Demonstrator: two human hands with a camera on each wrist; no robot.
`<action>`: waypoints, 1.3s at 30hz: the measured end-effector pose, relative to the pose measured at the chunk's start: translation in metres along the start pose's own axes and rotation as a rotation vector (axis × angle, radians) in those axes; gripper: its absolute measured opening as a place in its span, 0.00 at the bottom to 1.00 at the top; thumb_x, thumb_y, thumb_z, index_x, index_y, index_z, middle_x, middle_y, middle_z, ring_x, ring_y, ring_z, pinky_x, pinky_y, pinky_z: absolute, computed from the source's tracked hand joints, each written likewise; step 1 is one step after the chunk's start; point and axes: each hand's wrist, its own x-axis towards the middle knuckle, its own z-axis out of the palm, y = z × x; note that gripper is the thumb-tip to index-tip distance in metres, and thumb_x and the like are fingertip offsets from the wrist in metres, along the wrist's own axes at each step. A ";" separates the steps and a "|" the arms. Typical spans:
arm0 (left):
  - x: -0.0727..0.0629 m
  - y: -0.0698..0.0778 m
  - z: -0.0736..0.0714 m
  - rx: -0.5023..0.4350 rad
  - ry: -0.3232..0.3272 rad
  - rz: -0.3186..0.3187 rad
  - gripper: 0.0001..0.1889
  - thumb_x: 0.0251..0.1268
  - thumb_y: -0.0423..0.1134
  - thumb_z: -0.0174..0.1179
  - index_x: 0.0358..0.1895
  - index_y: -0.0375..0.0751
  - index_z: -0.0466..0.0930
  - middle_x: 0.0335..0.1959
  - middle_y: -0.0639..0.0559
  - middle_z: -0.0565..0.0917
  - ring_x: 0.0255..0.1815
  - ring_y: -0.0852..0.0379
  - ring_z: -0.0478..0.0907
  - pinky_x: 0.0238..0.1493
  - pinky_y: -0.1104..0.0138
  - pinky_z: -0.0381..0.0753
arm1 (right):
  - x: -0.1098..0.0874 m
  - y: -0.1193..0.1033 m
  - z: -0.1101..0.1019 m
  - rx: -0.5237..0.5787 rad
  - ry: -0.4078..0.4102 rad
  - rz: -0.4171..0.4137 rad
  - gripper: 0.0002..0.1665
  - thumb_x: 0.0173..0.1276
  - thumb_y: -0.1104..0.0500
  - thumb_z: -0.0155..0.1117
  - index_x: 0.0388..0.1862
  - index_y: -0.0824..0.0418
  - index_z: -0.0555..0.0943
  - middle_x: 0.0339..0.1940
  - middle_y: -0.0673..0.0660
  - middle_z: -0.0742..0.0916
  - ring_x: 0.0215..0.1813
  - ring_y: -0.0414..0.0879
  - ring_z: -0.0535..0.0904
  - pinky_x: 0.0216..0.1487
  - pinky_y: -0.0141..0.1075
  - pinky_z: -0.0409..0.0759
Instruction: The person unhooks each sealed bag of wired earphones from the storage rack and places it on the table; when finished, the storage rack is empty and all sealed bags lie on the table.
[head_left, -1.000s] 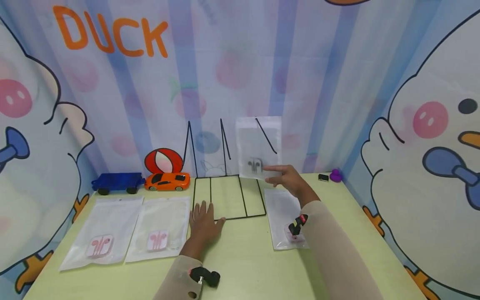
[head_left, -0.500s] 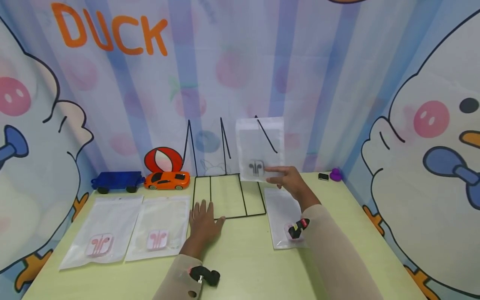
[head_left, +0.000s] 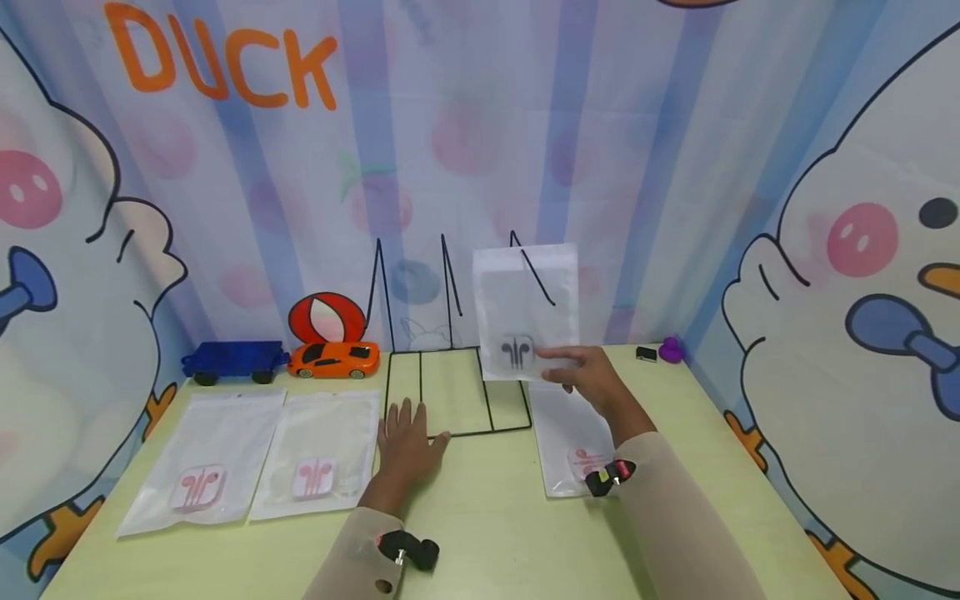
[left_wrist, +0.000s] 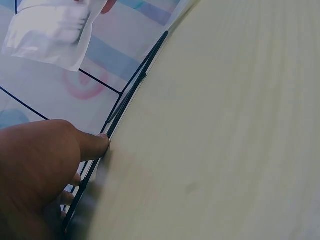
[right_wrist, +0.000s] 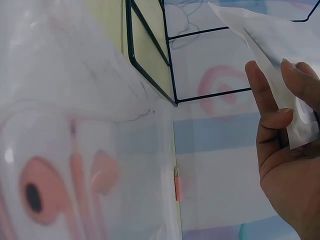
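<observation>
In the head view my right hand point(head_left: 592, 379) pinches the lower right edge of a white zip pouch point(head_left: 525, 292) with dark-looking earphones in a case. The pouch stands upright at the right prong of a black wire display rack point(head_left: 480, 432); the slanted prong shows in front of its upper part. The right wrist view has thumb and fingers on either side of the pouch point(right_wrist: 280, 45). My left hand point(head_left: 407, 446) lies spread at the front left of the rack's base, its thumb on the front wire in the left wrist view.
Two pouches point(head_left: 225, 425) with pink earphones lie left of the rack, and a third pouch point(head_left: 562, 417) lies right under my right forearm. Behind are a blue toy trailer point(head_left: 234, 360), an orange toy car point(head_left: 335, 361), a red-white ball point(head_left: 352, 312) and a small purple object point(head_left: 671, 350).
My right hand and the pouch have moved down and toward me, slightly right; the prong's tip end now shows above the pouch's top edge. The left hand has stayed put.
</observation>
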 end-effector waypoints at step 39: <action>0.002 -0.001 0.002 -0.002 -0.010 -0.014 0.40 0.80 0.53 0.60 0.83 0.29 0.63 0.87 0.27 0.58 0.90 0.26 0.48 0.88 0.30 0.45 | -0.076 0.012 -0.011 0.108 -0.076 -0.140 0.23 0.66 0.68 0.78 0.60 0.73 0.87 0.43 0.42 0.95 0.25 0.39 0.76 0.27 0.34 0.76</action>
